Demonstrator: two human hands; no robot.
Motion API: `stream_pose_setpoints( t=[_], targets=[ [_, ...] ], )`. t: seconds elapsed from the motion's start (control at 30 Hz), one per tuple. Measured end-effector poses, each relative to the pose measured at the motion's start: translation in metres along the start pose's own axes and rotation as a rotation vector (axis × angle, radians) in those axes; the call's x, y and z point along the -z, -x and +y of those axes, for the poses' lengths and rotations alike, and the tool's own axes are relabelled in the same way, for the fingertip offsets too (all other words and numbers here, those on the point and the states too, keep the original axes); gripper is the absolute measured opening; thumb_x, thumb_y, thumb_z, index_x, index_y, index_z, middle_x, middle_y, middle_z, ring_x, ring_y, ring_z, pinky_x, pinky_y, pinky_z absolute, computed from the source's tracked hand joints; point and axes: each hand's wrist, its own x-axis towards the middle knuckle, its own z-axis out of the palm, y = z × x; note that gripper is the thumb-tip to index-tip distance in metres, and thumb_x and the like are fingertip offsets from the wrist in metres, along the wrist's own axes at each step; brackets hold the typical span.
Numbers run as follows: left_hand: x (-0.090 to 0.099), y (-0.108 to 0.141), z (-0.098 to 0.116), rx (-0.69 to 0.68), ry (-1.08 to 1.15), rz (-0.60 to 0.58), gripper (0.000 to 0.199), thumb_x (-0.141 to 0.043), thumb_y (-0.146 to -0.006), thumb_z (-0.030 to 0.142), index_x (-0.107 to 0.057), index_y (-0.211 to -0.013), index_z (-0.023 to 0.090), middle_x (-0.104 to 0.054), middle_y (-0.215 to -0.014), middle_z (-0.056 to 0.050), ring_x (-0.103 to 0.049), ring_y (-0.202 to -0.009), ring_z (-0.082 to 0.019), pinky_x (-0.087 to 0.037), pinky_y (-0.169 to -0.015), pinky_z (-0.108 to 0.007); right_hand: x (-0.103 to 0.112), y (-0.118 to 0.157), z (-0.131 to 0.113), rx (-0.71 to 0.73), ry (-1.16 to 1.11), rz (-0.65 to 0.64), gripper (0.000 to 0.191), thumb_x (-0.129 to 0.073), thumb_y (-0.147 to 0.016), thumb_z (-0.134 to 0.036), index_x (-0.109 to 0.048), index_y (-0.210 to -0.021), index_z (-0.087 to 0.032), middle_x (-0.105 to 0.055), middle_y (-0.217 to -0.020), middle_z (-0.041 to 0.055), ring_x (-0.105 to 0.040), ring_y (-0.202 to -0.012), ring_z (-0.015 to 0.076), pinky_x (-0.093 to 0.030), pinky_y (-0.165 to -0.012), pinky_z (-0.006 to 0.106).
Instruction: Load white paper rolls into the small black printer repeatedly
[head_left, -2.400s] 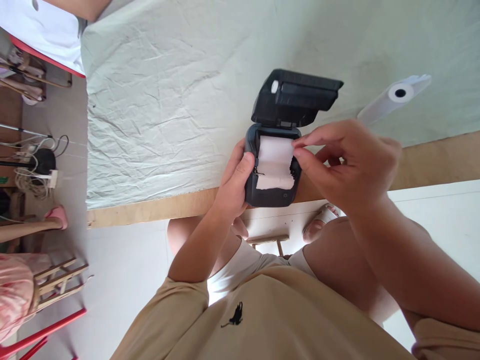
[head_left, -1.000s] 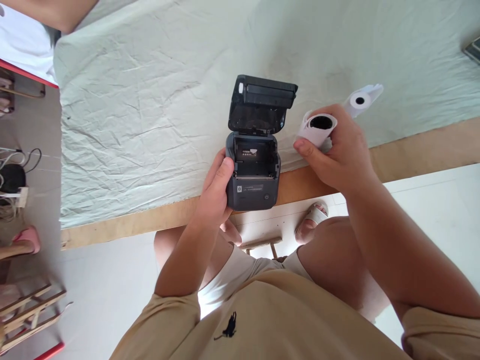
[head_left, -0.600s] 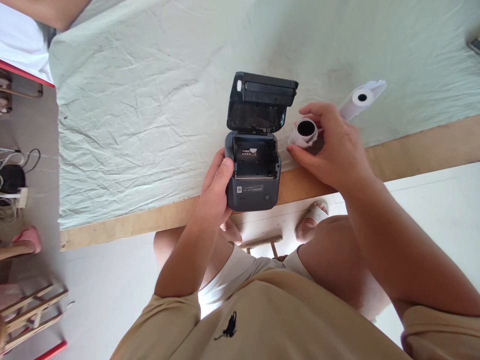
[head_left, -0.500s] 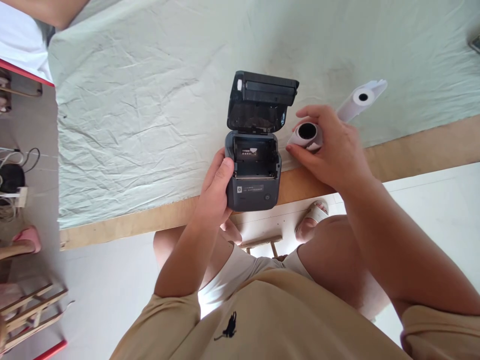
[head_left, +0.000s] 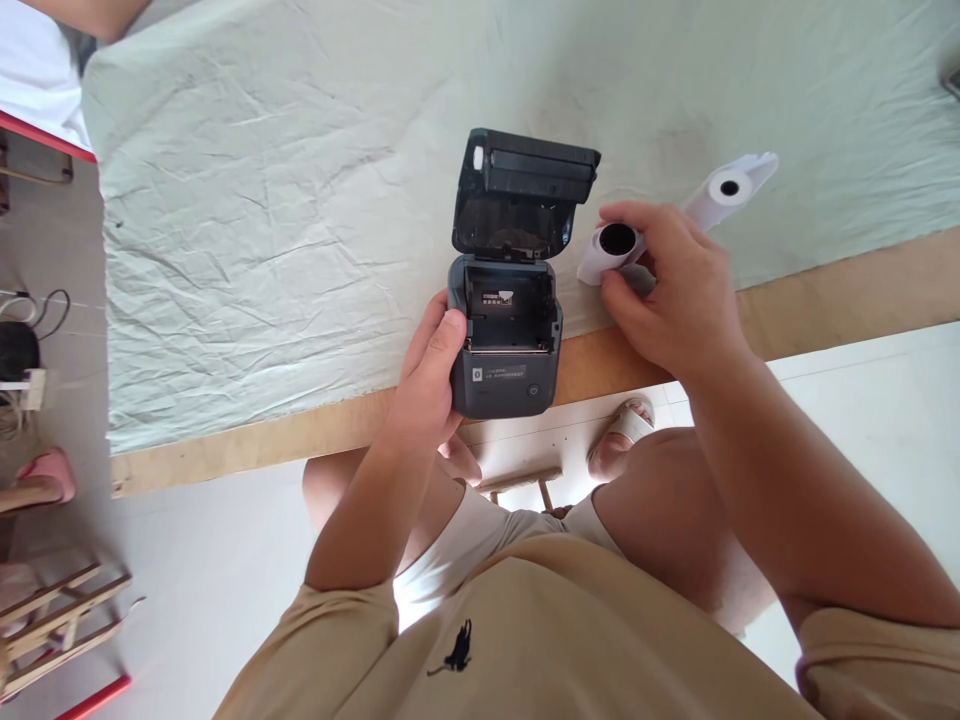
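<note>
A dark grey portable label printer [head_left: 504,385] is at the table's front edge with its lid [head_left: 525,190] raised. Its paper bay lies exposed, with a small printed label inside and no roll in it. My left hand [head_left: 431,375] is closed around the printer's left side, thumb on top of the casing. To the right of the printer, my right hand [head_left: 675,285] has its thumb and fingers round a white paper roll [head_left: 598,262] with a wide dark core. Behind that hand, a second white paper roll [head_left: 716,205] with a smaller core stands on the cloth, its loose end trailing back.
A pale green wrinkled cloth [head_left: 285,220] covers the table, leaving a wooden front edge [head_left: 840,290] bare. Another person's arm [head_left: 97,12] shows at the top left. Cables [head_left: 30,310] and a wooden stool [head_left: 60,620] are on the left. A dark object [head_left: 952,82] sits at the far right.
My right hand has shifted slightly, its thumb moving along the roll, and the roll now stands a little farther back. My left hand still holds the printer, lid raised.
</note>
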Motion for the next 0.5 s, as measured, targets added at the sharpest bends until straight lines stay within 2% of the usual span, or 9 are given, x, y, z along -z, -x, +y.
stream_pose_setpoints(
  t=[0.1, 0.17, 0.33, 0.5],
  targets=[
    [-0.0003, 0.0002, 0.0001, -0.015, -0.018, -0.005, 0.054, -0.078, -0.095, 0.079, -0.076, -0.113, 0.028, -0.084, -0.106, -0.005, -0.083, -0.124, -0.032, -0.072, -0.094, -0.039, -0.0029, 0.0005, 0.0027, 0.059, 0.004, 0.041, 0.049, -0.061, -0.09, -0.015, -0.072, -0.135, -0.03, -0.075, -0.129, 0.0104, -0.076, -0.104, 0.0265, -0.065, -0.086, 0.044],
    [0.0001, 0.0002, -0.0005, -0.016, -0.018, -0.006, 0.053, -0.076, -0.097, 0.077, -0.076, -0.117, 0.029, -0.085, -0.112, -0.005, -0.083, -0.124, -0.031, -0.071, -0.092, -0.038, -0.0042, 0.0002, 0.0052, 0.057, 0.008, 0.042, 0.042, -0.066, -0.092, -0.02, -0.074, -0.131, -0.031, -0.072, -0.128, 0.011, -0.075, -0.105, 0.0271, -0.065, -0.086, 0.045],
    [0.0008, 0.0004, -0.0013, -0.015, -0.005, -0.011, 0.051, -0.076, -0.098, 0.076, -0.077, -0.115, 0.029, -0.085, -0.114, -0.004, -0.084, -0.122, -0.03, -0.071, -0.092, -0.037, -0.0035, -0.001, 0.0063, -0.033, 0.01, -0.006, 0.036, -0.071, -0.098, -0.031, -0.075, -0.133, -0.037, -0.071, -0.124, 0.0073, -0.071, -0.089, 0.0228, -0.066, -0.085, 0.044],
    [0.0001, 0.0009, -0.001, 0.0, 0.016, 0.001, 0.053, -0.081, -0.092, 0.077, -0.078, -0.114, 0.029, -0.086, -0.113, -0.004, -0.083, -0.127, -0.033, -0.072, -0.095, -0.039, -0.0024, -0.0011, 0.0046, -0.048, 0.022, -0.003, 0.037, -0.073, -0.098, -0.032, -0.076, -0.135, -0.035, -0.073, -0.123, 0.0079, -0.072, -0.088, 0.0236, -0.066, -0.085, 0.044]
  ],
)
